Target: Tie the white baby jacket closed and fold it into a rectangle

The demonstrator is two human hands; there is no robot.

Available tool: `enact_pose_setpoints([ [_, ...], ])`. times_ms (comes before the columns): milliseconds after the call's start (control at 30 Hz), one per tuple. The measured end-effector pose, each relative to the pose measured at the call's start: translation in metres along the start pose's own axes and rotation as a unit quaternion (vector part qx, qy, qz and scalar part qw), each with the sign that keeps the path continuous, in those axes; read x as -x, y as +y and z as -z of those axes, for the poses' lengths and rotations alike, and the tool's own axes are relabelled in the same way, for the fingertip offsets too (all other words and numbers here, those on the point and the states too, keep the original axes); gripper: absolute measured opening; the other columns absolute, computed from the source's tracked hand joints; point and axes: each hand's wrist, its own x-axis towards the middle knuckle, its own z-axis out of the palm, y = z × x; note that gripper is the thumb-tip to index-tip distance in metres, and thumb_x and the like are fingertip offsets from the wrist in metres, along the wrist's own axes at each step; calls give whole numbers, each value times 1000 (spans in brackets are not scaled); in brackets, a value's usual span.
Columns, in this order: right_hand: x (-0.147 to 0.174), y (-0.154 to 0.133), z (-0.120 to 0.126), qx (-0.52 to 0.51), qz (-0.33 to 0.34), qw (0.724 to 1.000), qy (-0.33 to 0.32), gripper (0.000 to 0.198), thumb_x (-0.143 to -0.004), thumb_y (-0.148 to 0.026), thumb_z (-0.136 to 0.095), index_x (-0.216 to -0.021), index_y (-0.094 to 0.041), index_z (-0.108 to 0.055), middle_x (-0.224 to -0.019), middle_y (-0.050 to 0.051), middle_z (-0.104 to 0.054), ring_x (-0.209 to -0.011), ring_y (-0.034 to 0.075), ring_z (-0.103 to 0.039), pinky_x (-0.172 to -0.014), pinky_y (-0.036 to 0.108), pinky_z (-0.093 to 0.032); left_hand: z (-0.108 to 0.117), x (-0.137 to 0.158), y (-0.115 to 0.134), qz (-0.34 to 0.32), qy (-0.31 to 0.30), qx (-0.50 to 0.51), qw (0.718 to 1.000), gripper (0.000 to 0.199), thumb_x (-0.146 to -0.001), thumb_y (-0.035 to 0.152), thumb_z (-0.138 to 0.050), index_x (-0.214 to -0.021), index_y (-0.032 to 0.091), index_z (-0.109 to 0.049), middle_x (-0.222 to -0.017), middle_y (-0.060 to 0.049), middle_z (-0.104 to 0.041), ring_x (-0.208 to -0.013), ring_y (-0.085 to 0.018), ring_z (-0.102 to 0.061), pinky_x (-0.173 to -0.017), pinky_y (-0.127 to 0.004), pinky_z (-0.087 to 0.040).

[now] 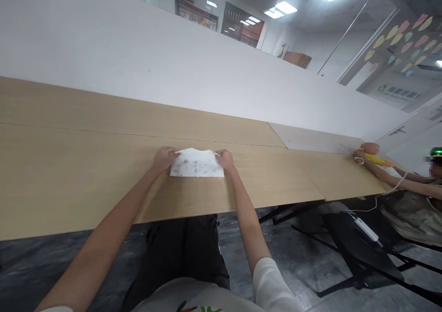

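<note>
A small white piece of folded fabric (196,163) with a faint scattered print lies on the wooden table (86,173) in front of me; it could be a baby garment, but I cannot tell for sure. At its upper left corner, my left hand (165,159) pinches the edge between thumb and fingers. My right hand (225,159) grips the upper right corner the same way. The fabric's lower edge is straight and rests near the tabletop, with a seam or crease down the middle. Parts of both corners are hidden by my fingers.
Behind the table stands a white wall (172,77) with glass above. To the right, another person's arm (397,178) reaches to a doll (370,149) on the table. A black folding chair (359,243) below holds a white power strip (368,229) with its cable.
</note>
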Motion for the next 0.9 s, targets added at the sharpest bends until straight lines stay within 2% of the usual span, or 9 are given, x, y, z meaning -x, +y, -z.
enact_pose_setpoints([
  [167,3,-16,53,-226,77,971,14,12,-78,-21,-59,-67,-18,-56,-72,-1,-62,-73,13,-58,-71,23,-45,43,4,32,7,20,162,986,33,-86,40,-56,-94,8,-62,-105,-12,-71,-93,-20,-61,-82,-31,-48],
  [300,12,-42,103,-347,154,925,22,25,-80,-34,-63,-66,-19,-49,-63,-5,-48,-61,9,-47,-60,20,-39,85,8,72,-108,61,291,949,31,-86,43,-59,-83,14,-51,-111,-12,-69,-98,-18,-61,-85,-32,-47],
  [367,20,-54,125,-381,179,907,24,31,-80,-42,-66,-67,-20,-48,-63,-5,-46,-59,8,-44,-57,20,-37,105,11,87,-162,70,333,926,35,-82,47,-65,-80,15,-50,-102,-9,-69,-93,-16,-61,-80,-29,-47],
  [433,31,-65,144,-386,188,903,19,36,-78,-49,-70,-71,-20,-50,-62,-5,-46,-58,9,-43,-55,20,-35,122,16,97,-191,95,336,917,40,-78,52,-69,-79,17,-52,-82,-3,-65,-73,-11,-57,-66,-23,-42],
  [533,45,-74,160,-363,177,915,8,39,-77,-55,-72,-77,-21,-54,-57,-7,-38,-53,8,-36,-50,20,-30,141,26,100,-217,135,253,933,39,-79,54,-69,-85,17,-57,-70,3,-53,-59,-8,-43,-56,-21,-34],
  [600,50,-72,161,-338,156,928,-10,40,-77,-57,-71,-80,-21,-56,-54,-9,-29,-50,8,-29,-48,20,-25,145,32,96,-205,131,185,952,39,-81,55,-65,-90,18,-60,-70,3,-51,-60,-8,-39,-56,-21,-33],
  [667,49,-66,153,-301,131,944,-42,39,-77,-57,-69,-81,-20,-58,-54,-9,-28,-50,7,-28,-48,21,-24,143,34,87,-172,89,134,972,41,-82,57,-62,-92,18,-61,-74,2,-54,-64,-10,-43,-60,-22,-35],
  [800,34,-43,120,-197,71,971,-119,40,-73,-55,-70,-76,-17,-60,-62,-5,-43,-57,8,-38,-52,22,-29,117,30,56,-63,-81,76,992,51,-73,65,-63,-92,18,-65,-91,-3,-65,-79,-18,-56,-69,-26,-44],
  [900,25,-25,90,-129,23,976,-173,40,-71,-53,-71,-66,-17,-56,-59,-5,-42,-57,8,-37,-53,23,-28,93,30,30,21,-170,62,983,55,-64,70,-66,-83,18,-68,-80,-3,-67,-74,-21,-59,-65,-28,-46],
])
